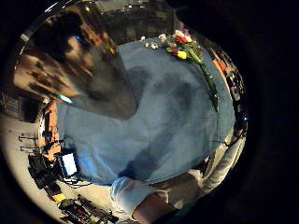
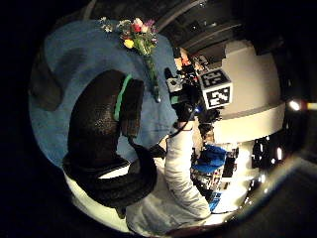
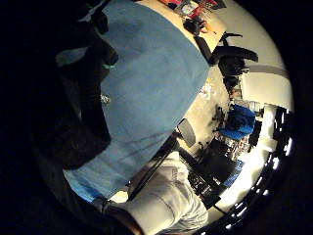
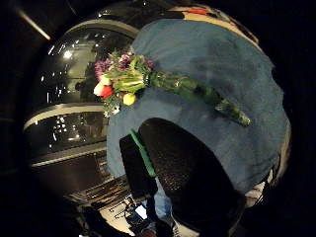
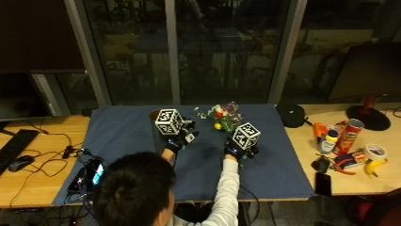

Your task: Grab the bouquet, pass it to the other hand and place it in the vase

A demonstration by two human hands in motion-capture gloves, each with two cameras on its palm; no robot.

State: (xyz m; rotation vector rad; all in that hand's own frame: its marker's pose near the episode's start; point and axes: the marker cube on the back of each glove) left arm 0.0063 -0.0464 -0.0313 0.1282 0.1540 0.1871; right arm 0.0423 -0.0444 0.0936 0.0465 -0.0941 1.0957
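Outside view: both hands are hovering open, bouquet (image 5: 224,117) lying just beyond the right hand (image 5: 239,149), left hand (image 5: 177,139) beside it.

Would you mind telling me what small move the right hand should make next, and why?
Probably lower the right hand onto the stems of the bouquet and grip them. The bouquet lies flat on the blue cloth, untouched, just beyond that hand, and neither hand holds anything yet.
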